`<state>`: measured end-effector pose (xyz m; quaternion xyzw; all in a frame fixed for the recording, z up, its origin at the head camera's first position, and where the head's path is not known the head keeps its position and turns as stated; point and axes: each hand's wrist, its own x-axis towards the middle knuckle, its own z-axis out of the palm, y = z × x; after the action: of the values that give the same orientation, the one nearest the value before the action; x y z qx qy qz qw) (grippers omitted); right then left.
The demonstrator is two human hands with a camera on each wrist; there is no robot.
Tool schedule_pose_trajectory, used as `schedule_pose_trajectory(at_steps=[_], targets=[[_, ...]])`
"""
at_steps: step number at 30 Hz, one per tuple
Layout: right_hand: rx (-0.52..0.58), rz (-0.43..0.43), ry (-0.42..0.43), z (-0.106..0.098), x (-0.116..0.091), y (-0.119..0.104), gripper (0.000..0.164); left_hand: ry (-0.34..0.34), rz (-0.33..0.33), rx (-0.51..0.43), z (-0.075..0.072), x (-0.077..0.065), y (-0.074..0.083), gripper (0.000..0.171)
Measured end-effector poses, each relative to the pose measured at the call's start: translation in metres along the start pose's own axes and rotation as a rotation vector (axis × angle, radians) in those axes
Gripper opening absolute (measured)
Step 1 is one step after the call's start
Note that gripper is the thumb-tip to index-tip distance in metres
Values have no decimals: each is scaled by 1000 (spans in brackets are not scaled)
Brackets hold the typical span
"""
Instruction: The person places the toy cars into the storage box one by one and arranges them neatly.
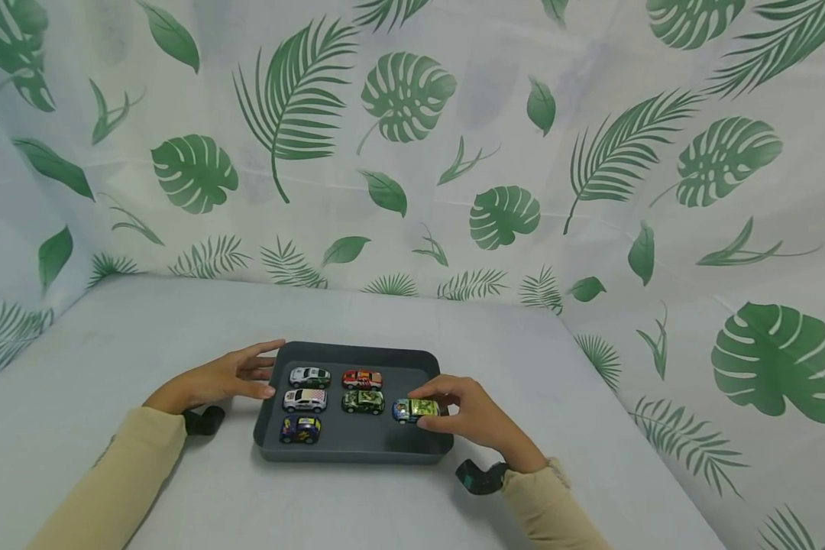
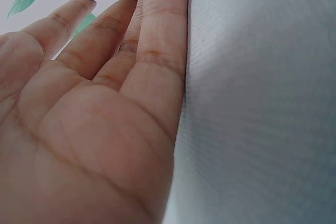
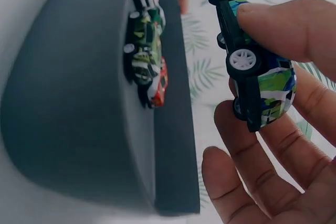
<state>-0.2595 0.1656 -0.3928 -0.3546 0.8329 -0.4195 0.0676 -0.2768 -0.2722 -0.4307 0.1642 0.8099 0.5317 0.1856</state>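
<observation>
My right hand (image 1: pixel 477 412) pinches a toy car (image 1: pixel 412 410) with a green, blue and yellow pattern between thumb and fingers. In the right wrist view this car (image 3: pixel 275 85) is clear of the tray floor, its dark underside and white wheels showing. The dark grey tray (image 1: pixel 357 457) lies below it. At the tray's left side, my left hand (image 1: pixel 216 378) has its fingers stretched out along the rim, gripping no car. In the tray's middle column, a green camouflage car (image 1: pixel 363 402) stands in front of a red car (image 1: pixel 362 380).
Along the tray's left side stand a white and green car (image 1: pixel 309 376), a white and pink car (image 1: pixel 305 400) and a purple car (image 1: pixel 300 430). A white cloth (image 1: pixel 509 344) covers the table. Leaf-printed sheets (image 1: pixel 412 168) hang behind and at the sides.
</observation>
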Motion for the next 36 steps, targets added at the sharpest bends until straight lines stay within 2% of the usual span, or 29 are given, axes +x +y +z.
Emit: schedule_pose_trajectory(at_steps=[4, 11, 36], targets=[[6, -9, -8, 6, 4, 1, 32, -1, -2, 5, 0, 1, 0, 107], [0, 53, 4, 17, 10, 0, 31, 3, -4, 18, -1, 0, 1, 106], [-120, 121, 27, 52, 31, -10, 27, 5, 1, 24, 0, 1, -1, 106]])
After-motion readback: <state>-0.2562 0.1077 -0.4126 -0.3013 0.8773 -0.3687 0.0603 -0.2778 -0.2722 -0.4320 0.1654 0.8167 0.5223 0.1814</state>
